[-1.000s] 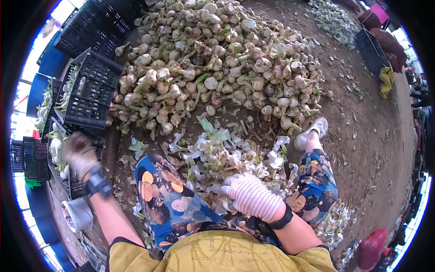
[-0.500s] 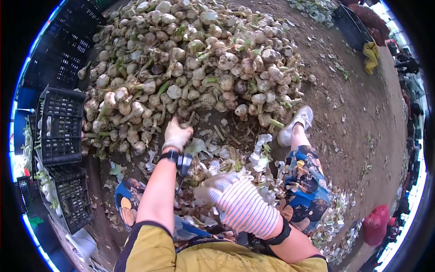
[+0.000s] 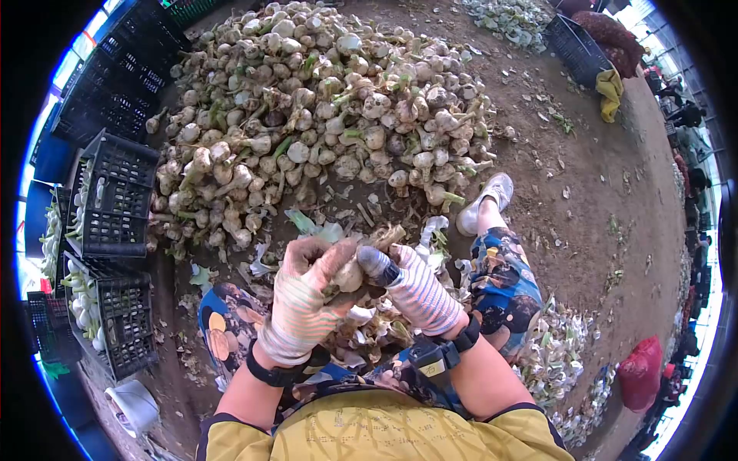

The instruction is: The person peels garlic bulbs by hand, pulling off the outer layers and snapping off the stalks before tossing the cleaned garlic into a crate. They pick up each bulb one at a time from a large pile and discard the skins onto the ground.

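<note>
My left hand (image 3: pixel 296 307) grasps the garlic bulb (image 3: pixel 349 275); my right hand (image 3: pixel 421 293) pinches its stalk (image 3: pixel 387 236) toward one o'clock. Likely light, firm, papery-slick: best gripped round the middle.

Reference: garlic heap (image 3: pixel 315 115), on the ground, before the person (image 3: pixel 384 430); sides as the person faces it. Left of heap: slatted crates (image 3: pixel 119 196), bulbs in the nearer ones; bucket (image 3: pixel 137 406) left, on the person's side. Between heap and person: loose peelings (image 3: pixel 377 326). Right of heap: far crate (image 3: pixel 576 50), cloth (image 3: pixel 610 96) over its corner. Right, on the person's side: sack (image 3: pixel 640 374).
</note>
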Available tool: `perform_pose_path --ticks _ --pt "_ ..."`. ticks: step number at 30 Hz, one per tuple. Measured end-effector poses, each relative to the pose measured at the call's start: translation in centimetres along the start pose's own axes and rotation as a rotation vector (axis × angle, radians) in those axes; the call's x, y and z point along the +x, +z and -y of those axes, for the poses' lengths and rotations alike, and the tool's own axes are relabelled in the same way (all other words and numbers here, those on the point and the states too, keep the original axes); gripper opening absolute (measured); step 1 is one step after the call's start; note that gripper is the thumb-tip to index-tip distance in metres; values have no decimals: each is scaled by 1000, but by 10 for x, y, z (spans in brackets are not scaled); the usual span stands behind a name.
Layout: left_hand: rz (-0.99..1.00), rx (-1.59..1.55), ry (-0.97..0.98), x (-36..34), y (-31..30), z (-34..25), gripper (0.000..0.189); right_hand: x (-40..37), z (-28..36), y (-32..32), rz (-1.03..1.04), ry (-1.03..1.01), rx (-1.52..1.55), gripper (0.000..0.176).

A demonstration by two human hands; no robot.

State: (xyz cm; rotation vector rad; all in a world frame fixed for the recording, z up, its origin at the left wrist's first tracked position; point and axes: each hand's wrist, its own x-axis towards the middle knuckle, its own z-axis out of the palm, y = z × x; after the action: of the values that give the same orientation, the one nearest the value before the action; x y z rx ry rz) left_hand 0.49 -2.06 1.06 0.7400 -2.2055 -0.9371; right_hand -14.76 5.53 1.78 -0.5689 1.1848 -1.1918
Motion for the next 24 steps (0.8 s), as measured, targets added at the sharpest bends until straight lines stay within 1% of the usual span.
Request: perform_pose_path --ticks 2,3,4,5,7,8,10,11,12,13,14,15,16,17,18,19,20,21,23,24 --pt "103 83 52 -5 -3 -4 65 -6 1 -2 16 -20 -43 34" --pt "101 87 58 -4 -3 -6 65 -8 2 -3 32 -37 -84 33" --pt "76 182 158 -3 -2 -7 65 -10 -3 -5 58 -131 -75 33" --pt "53 275 258 -2 -2 -8 65 -12 -4 -6 55 -139 -70 33" --pt "27 280 266 -7 2 -6 65 -15 -4 -8 82 -31 32 32" --pt "-5 284 265 -8 3 -6 64 -16 -6 -9 79 -35 35 32" --pt "-3 254 235 -5 1 -16 63 -17 -11 -9 55 -201 -28 33" --pt "-7 224 200 -2 0 -21 63 -18 -11 -10 53 -202 -25 33" --pt "-63 112 120 1 2 -23 63 -19 -12 -10 59 -225 -44 33" --pt "-18 -86 -9 3 0 -23 62 -19 -12 -11 66 -247 -64 32" --pt "77 -573 -322 5 -5 -24 60 -21 -14 -11 24 -486 -238 28" --pt "171 -1059 -636 6 -8 -25 59 -21 -13 -11 26 -485 -238 28" --pt "125 -1270 -655 0 -2 -24 58 -19 -11 -9 8 -467 -199 27" --pt "123 -1271 -652 -1 4 -23 58 -16 -8 -6 -11 -451 -160 25" --pt "8 -814 -435 -2 9 -22 58 -14 -10 0 -94 -336 30 22" --pt "-97 -357 -216 -5 14 -18 58 -13 -10 0 -95 -334 31 22" --pt "-116 -145 64 -9 20 -10 63 -11 -11 -1 -68 -304 124 21" --pt "-110 -166 78 -7 20 -10 63 -10 -11 -2 -40 -276 216 20" --pt "-81 -924 -451 -6 19 -25 70 -13 -8 1 -53 -269 220 17" --pt "-34 -1130 -450 2 19 -30 77 -13 -11 -2 -39 -360 94 18"
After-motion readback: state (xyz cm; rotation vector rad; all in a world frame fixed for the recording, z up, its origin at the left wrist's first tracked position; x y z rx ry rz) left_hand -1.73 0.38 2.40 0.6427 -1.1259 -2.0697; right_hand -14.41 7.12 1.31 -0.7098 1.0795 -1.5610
